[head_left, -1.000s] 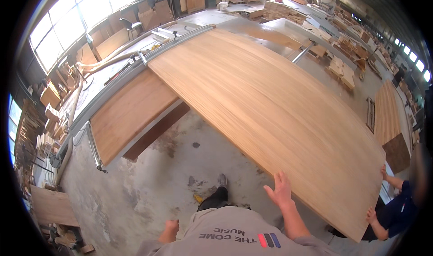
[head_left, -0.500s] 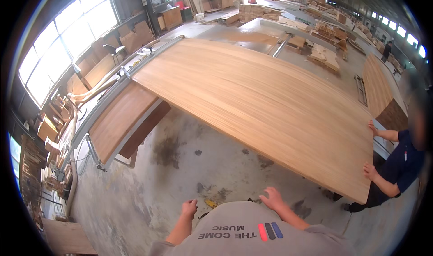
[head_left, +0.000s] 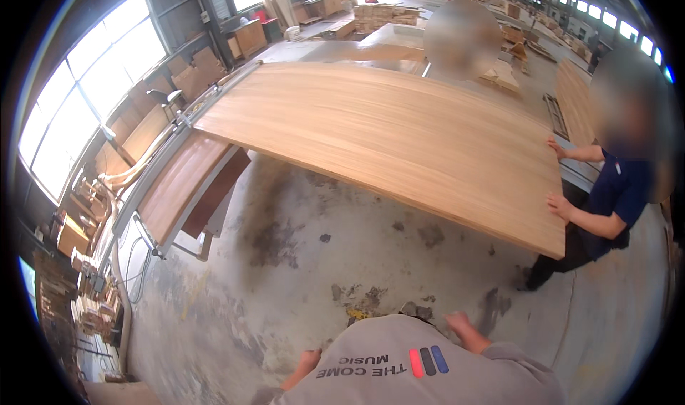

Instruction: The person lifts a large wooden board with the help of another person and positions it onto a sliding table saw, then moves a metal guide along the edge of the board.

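A large, light wood-grain panel lies slanting across the machine table, well ahead of my hands. My left hand hangs low beside my grey shirt, touching nothing that I can see; its fingers are mostly hidden. On the other side of the shirt is my right hand, small and smeared, apart from the panel, its fingers too unclear to read. At the panel's right end a co-worker in a dark blue shirt has both hands on its edge.
Left of the panel runs a metal sliding rail with a brown wooden board beside it. A hose and stacked wood offcuts line the left wall. Stained concrete floor lies between me and the panel.
The panel, rail and co-worker sit farther left and higher in the picture. Both my hands have drawn in lower beside my shirt; the right one's spread fingers no longer show clearly.
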A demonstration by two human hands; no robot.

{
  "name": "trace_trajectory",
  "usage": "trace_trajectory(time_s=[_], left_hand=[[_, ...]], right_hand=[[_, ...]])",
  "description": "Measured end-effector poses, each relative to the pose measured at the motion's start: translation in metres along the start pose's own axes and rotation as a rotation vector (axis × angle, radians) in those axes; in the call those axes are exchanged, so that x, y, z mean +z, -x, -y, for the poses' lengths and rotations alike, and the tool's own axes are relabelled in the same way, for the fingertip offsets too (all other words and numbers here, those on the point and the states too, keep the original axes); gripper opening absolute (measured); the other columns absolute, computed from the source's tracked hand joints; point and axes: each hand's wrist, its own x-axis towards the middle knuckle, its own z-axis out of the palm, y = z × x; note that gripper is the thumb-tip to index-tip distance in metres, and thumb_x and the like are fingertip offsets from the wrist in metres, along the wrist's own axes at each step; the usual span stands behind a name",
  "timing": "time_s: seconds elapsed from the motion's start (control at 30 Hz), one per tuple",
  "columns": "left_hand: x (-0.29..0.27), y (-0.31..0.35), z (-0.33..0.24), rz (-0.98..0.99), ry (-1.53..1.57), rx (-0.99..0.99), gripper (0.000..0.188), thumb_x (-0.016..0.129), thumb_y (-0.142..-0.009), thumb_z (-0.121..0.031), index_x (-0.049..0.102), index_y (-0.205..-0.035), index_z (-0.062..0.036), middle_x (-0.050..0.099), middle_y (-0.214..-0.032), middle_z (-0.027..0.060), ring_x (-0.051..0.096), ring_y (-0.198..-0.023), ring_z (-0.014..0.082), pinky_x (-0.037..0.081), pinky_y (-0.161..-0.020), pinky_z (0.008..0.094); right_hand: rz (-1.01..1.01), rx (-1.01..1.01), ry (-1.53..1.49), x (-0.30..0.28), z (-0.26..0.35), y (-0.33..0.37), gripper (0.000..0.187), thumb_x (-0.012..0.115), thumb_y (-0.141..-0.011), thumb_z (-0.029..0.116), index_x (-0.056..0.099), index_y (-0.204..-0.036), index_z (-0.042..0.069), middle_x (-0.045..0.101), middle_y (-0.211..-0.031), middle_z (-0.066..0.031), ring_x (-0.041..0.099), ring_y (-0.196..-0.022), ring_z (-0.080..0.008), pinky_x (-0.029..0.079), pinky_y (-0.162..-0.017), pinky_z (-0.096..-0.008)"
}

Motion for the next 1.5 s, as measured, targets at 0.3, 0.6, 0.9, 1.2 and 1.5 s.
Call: trace_trajectory(time_s=[0.3, 0.6, 0.9, 1.2, 1.5], left_hand=[[0.057, 0.045, 0.014, 0.139, -0.456, 0.391, 0.028, 0.054, -0.078, -0.019, 0.063, -0.100, -0.0055, 0.063, -0.097, 0.0153, 0.061, -0.088, 0.0313, 0.048, -0.073, 0.0451], [0.159, 0.063, -0.016, 0.045, -0.386, 0.562, 0.028, 0.056, -0.072, -0.015, 0.063, -0.098, -0.0098, 0.061, -0.085, 0.0088, 0.059, -0.074, 0.0280, 0.046, -0.061, 0.0437], [0.266, 0.115, 0.006, -0.279, -0.595, 1.190, 0.025, 0.054, -0.085, -0.027, 0.062, -0.102, -0.0103, 0.064, -0.090, 0.0122, 0.060, -0.078, 0.0319, 0.047, -0.065, 0.0467], [0.378, 0.303, -0.113, 0.016, -0.173, 0.359, 0.031, 0.048, -0.090, -0.032, 0.062, -0.092, -0.0045, 0.063, -0.084, 0.0169, 0.061, -0.075, 0.0312, 0.049, -0.065, 0.0422], [0.456, 0.421, -0.098, 0.020, -0.008, 0.244, 0.025, 0.051, -0.086, -0.033, 0.063, -0.096, -0.0129, 0.066, -0.085, 0.0085, 0.062, -0.079, 0.0304, 0.048, -0.064, 0.0421]], right_hand=[[0.067, -0.121, -0.122, -0.067, 0.009, 0.109, 0.040, 0.060, -0.076, 0.044, 0.069, -0.086, 0.006, 0.067, -0.083, -0.0157, 0.064, -0.078, -0.0285, 0.049, -0.071, -0.0387], [0.077, -0.131, 0.364, -0.076, -0.262, 0.119, 0.048, 0.047, -0.083, 0.050, 0.068, -0.088, 0.007, 0.065, -0.086, -0.0190, 0.062, -0.084, -0.0353, 0.049, -0.072, -0.0450], [0.102, 0.065, -0.074, -0.146, -0.292, 0.087, 0.043, 0.056, -0.079, 0.045, 0.069, -0.090, 0.006, 0.067, -0.081, -0.0162, 0.064, -0.074, -0.0304, 0.050, -0.065, -0.0400], [0.093, -0.005, -0.160, -0.228, -0.426, 0.094, 0.043, 0.062, -0.076, 0.043, 0.069, -0.089, 0.002, 0.066, -0.080, -0.0179, 0.064, -0.074, -0.0279, 0.049, -0.067, -0.0390], [0.248, -0.011, 0.079, -0.267, -0.581, 0.133, 0.048, 0.053, -0.077, 0.043, 0.067, -0.084, -0.003, 0.065, -0.086, -0.0225, 0.062, -0.086, -0.0364, 0.048, -0.077, -0.0423]])
